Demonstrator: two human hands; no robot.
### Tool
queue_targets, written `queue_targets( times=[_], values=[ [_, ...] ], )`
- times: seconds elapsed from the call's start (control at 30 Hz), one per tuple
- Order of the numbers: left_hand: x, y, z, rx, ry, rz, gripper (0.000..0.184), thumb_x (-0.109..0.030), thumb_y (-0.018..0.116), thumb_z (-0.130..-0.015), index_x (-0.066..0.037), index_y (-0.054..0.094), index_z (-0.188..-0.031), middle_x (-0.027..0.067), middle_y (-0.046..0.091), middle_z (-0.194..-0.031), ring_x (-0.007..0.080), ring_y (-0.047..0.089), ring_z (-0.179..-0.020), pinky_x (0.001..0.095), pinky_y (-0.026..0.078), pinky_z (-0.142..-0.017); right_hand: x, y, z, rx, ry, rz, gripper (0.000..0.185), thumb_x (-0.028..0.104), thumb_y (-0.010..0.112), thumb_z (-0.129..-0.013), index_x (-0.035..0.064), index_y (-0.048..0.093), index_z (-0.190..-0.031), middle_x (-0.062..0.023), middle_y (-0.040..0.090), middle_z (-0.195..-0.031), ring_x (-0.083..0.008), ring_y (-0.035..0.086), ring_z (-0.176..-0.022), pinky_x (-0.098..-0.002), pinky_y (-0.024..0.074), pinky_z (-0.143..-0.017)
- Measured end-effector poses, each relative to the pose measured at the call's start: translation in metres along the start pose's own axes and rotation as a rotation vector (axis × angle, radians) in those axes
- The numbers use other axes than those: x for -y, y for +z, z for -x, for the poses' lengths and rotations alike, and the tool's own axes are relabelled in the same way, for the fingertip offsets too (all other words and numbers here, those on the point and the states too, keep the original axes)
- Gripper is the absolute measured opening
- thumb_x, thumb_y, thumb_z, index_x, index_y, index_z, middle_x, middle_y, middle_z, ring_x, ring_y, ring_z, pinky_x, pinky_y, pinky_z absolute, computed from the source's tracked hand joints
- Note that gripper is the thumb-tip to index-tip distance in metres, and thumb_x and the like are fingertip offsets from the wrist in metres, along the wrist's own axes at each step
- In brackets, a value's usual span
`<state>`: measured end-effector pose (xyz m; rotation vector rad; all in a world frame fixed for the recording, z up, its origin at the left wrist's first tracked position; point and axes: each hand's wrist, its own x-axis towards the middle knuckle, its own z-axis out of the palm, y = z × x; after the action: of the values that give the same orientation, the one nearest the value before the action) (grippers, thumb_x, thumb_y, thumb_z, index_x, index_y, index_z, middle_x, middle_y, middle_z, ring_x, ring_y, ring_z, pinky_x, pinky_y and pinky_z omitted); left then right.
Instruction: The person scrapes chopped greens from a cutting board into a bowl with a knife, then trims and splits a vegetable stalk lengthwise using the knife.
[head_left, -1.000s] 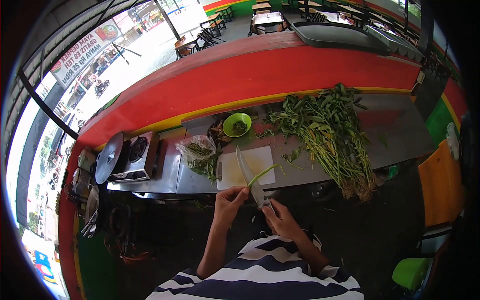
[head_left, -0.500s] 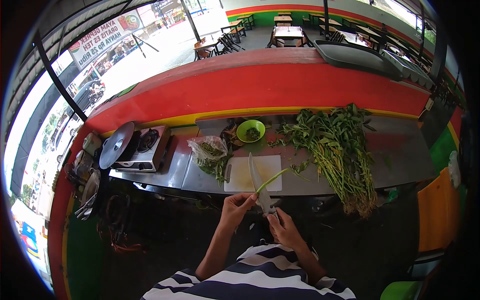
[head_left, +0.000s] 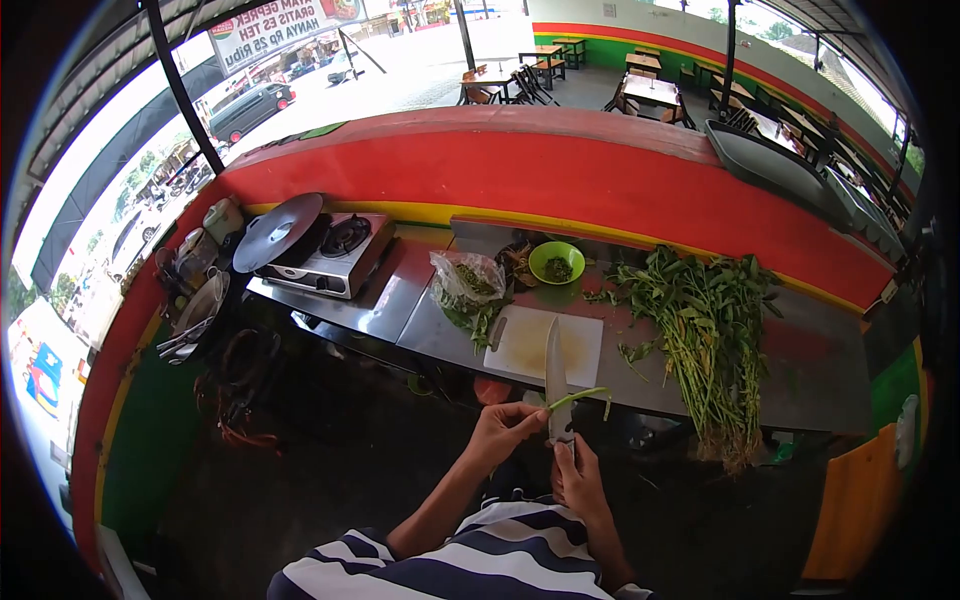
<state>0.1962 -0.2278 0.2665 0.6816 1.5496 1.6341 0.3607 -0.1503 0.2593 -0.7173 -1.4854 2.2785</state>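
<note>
My left hand [head_left: 503, 436] pinches one end of a thin green stem [head_left: 582, 395], which crosses the knife blade and points right. A thin strip hangs down at its far end. My right hand [head_left: 582, 482] is wrapped round the handle of a large knife [head_left: 555, 362], its wide blade pointing up and away from me. Both hands are in front of the counter edge, close together. Just beyond them lies a white cutting board [head_left: 590, 352] with a faint brownish stain. Whether the blade is cutting into the stem is too small to tell.
A heap of leafy stalks with roots [head_left: 705, 350] lies at right. Behind the board are a green bowl [head_left: 557, 262] of chopped greens and a plastic bag [head_left: 467, 278] of greens. A gas stove [head_left: 345, 255] with a large lid [head_left: 283, 235] stands left. A red wall [head_left: 480, 165] borders the counter.
My view has turned, so the counter appears shifted and tilted. The stem has gone from slanting upward to lying nearly level, and a strip now dangles from its end. Both hands keep their holds.
</note>
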Motion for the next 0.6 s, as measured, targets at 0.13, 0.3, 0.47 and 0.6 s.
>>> queue_targets(
  times=[0.13,0.3,0.47,0.6],
  values=[
    [-0.009,-0.017,0.009,0.026,0.046,0.045,0.026,-0.027,0.075,-0.091,-0.003,0.076,-0.099,-0.0026,0.066,-0.079,0.0026,0.052,-0.069,0.0188,0.039,-0.061,-0.007,0.025,0.005,-0.01,-0.046,0.008,0.024,0.029,0.049,-0.105,0.0057,0.054,-0.107,0.0059,0.036,-0.055,-0.0026,0.031,-0.039,-0.0218,0.0255,-0.035],
    [-0.025,-0.053,0.038,-0.004,0.007,0.027,0.027,-0.028,0.075,-0.091,-0.003,0.076,-0.099,-0.0023,0.066,-0.078,0.0029,0.052,-0.068,0.0188,0.04,-0.061,-0.011,0.074,0.018,-0.018,-0.043,0.004,0.023,0.028,0.05,-0.105,0.0057,0.055,-0.107,0.006,0.037,-0.056,-0.0027,0.032,-0.04,-0.0222,0.0264,-0.035],
    [-0.037,-0.098,0.071,-0.044,0.023,0.082,0.029,-0.03,0.075,-0.091,-0.002,0.076,-0.098,-0.0013,0.067,-0.078,0.004,0.054,-0.069,0.0198,0.042,-0.063,-0.028,0.132,0.035,0.038,0.004,-0.017,0.023,0.028,0.05,-0.105,0.0058,0.054,-0.107,0.0057,0.037,-0.056,-0.0031,0.032,-0.039,-0.0229,0.0255,-0.035],
    [-0.032,-0.129,0.098,-0.105,0.022,-0.083,0.031,-0.031,0.076,-0.09,-0.001,0.075,-0.097,0.0006,0.069,-0.081,0.0052,0.059,-0.074,0.0207,0.045,-0.067,-0.041,0.157,0.047,0.098,0.035,-0.068,0.019,0.026,0.05,-0.105,0.0067,0.054,-0.104,0.0074,0.037,-0.056,-0.0017,0.033,-0.038,-0.022,0.0251,-0.034]
  ],
)
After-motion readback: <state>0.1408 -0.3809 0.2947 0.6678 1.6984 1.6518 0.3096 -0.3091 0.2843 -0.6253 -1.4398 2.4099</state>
